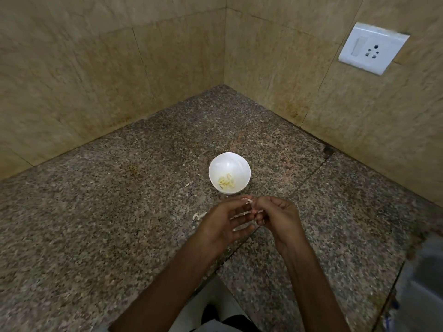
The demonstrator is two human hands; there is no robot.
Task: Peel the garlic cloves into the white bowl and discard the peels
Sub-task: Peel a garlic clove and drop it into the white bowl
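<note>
Head view: white bowl (217,164) on the speckled stone surface (96,212) just beyond the hands, near enough for a short drop, with peeled cloves (226,182) pooled in its bottom. Left hand (223,224), lower fingers loosely extended, and right hand (278,216), fingers curled, meet fingertip to fingertip on a small garlic clove (249,200), seemingly one steadying while the other strips skin. Loose peels (197,216) lie on the surface beside the left hand, not yet discarded.
</note>
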